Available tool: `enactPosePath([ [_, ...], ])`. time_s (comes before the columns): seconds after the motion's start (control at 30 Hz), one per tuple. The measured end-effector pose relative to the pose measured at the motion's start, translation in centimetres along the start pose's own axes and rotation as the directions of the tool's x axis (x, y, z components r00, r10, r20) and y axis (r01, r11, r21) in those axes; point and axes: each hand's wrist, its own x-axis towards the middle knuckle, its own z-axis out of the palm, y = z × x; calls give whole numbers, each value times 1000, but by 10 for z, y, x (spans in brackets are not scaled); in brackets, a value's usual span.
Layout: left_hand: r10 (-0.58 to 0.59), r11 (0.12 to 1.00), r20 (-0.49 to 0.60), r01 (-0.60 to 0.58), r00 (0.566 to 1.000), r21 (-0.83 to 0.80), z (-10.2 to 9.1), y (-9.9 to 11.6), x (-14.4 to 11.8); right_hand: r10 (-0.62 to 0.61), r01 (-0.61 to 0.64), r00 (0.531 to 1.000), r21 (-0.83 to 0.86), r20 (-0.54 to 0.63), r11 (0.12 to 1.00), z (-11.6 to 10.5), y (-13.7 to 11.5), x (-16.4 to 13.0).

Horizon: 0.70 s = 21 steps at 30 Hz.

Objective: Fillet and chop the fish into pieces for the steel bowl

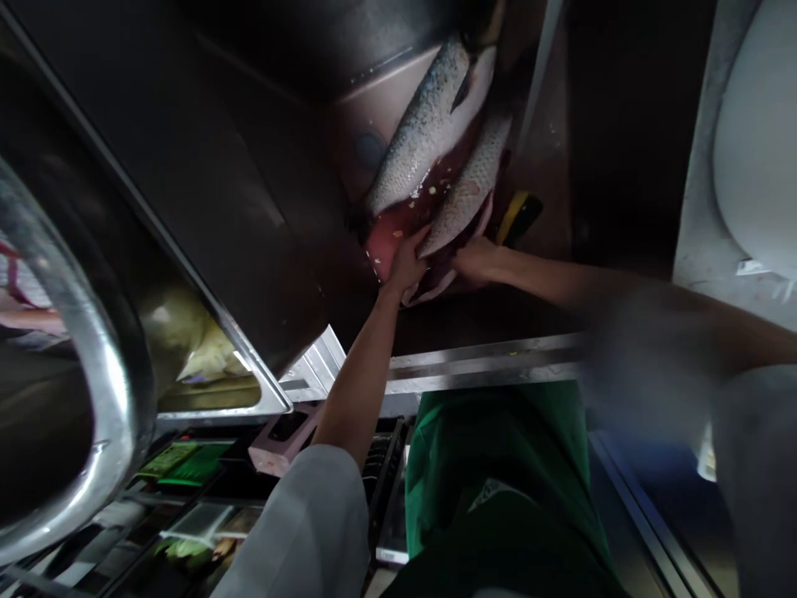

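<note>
Deep in the sink (261,191), both hands — left hand (408,262), right hand (476,259) — grip the opened fish (436,133).

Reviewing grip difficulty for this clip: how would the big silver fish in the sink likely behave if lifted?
The fish looks wet and glossy, so probably slippery. It is long and cut open along the belly, so likely floppy and sagging unless supported. Both the left hand and right hand are on it, which hints it is heavy.
</note>
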Motion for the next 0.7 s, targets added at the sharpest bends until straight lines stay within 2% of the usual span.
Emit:
enactPosePath([
  [0.07,-17,1000,-12,17,1000,-12,-1,-2,2,-82,106,980,-125,184,987,1,-16,8],
  [0.13,-5,1000,-34,5,999,17,-4,-9,5,-131,214,943,-255,306,943,10,-34,11],
  [0.2,10,998,-71,-5,997,63,-5,-17,8,-123,257,920,-336,371,906,27,-48,8],
  [0.3,26,989,-123,-7,992,146,-4,-29,12,-91,257,891,-331,444,908,57,-62,-6],
  [0.37,30,982,-170,3,985,191,-1,-35,15,-56,218,893,-322,447,921,77,-68,-14],
  [0.47,35,975,-234,18,972,221,4,-40,18,-6,138,921,-311,390,940,97,-72,-19],
  [0.6,11,974,-272,51,962,219,6,-45,21,53,54,939,-298,341,953,105,-71,-16],
  [0.7,11,972,-288,58,957,229,5,-47,23,57,46,930,-269,363,962,105,-70,-16],
])
